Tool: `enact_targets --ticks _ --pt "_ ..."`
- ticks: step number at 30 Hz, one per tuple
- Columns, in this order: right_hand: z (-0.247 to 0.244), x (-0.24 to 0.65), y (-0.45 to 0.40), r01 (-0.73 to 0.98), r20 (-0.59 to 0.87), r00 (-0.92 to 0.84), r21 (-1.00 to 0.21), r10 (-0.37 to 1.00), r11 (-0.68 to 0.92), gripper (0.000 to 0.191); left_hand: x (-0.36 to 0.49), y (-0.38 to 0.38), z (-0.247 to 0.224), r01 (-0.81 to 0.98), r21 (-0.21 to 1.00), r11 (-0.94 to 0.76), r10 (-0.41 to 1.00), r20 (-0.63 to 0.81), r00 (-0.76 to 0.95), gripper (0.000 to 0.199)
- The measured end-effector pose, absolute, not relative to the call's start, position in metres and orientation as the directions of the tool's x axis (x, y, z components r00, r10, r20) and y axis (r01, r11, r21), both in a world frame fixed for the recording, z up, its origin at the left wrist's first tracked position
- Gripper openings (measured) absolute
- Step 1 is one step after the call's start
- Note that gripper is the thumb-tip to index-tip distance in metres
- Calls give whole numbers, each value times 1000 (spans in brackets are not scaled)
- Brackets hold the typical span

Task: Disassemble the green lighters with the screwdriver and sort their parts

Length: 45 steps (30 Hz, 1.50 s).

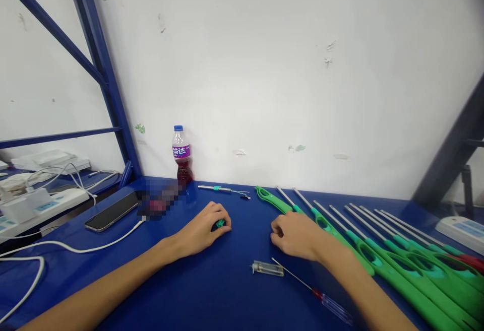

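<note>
My left hand (207,225) rests on the blue table with its fingers curled round a small teal-green piece (220,224), part of which shows between thumb and fingers. To the right, my right hand (295,233) is closed near the handle of a green lighter-like tool (270,199); what its fingers hold, if anything, is hidden. Between and below the hands lies a small clear cartridge (267,268). Beside it is a screwdriver (333,307) with a clear handle and thin shaft. Behind the hands lies a metal tube (215,188) with thin wires and a black tip.
Several green long-nosed tools (393,270) fan out at the right on the table (212,290). At the left are a phone (113,211), a white cable (75,249) and a power strip (60,200). A bottle (182,157) stands against the wall.
</note>
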State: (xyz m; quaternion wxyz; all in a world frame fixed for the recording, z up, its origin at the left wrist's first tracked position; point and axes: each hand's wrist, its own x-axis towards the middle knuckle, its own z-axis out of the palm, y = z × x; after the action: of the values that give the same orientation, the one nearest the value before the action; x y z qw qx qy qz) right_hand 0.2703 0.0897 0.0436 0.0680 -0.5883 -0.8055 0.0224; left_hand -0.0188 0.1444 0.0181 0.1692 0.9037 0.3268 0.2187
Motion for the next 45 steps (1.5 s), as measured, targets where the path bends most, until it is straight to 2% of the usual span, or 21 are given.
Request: enact_targets --ticks 5,11,14,17,21,25,28,34,39,42,45 --pt "43 256 85 929 91 -323 -162 942 334 26 -19 147 17 553 418 -721 683 292 670 16" --pt "50 238 81 829 158 -428 -324 890 456 42 -16 144 17 558 394 -730 675 291 677 18" --pt "51 240 84 853 205 -377 -303 903 425 40 -16 143 18 560 391 -730 676 290 678 20" --pt "54 250 89 918 248 -273 -223 930 329 38 -16 142 19 565 393 -726 681 293 671 21" --pt "60 273 97 991 255 -61 -99 965 89 28 -16 141 20 574 400 -715 695 311 648 26" --pt "55 296 100 989 205 146 -7 968 -147 34 -17 140 20 574 402 -713 698 333 634 31" --pt "45 306 102 975 161 213 27 964 -220 36 -17 140 20 571 396 -719 692 343 635 31" --pt "34 308 104 975 195 215 18 957 -223 39 -16 139 19 559 369 -743 669 380 639 28" --pt "41 313 104 976 295 215 -29 931 -216 31 -14 137 23 564 335 -755 653 459 602 29" --pt "49 314 104 985 380 169 -99 909 -142 33 -13 134 27 563 298 -771 624 529 575 25" --pt "58 310 103 988 462 48 -151 886 25 39 -11 126 31 547 239 -802 560 619 550 22"
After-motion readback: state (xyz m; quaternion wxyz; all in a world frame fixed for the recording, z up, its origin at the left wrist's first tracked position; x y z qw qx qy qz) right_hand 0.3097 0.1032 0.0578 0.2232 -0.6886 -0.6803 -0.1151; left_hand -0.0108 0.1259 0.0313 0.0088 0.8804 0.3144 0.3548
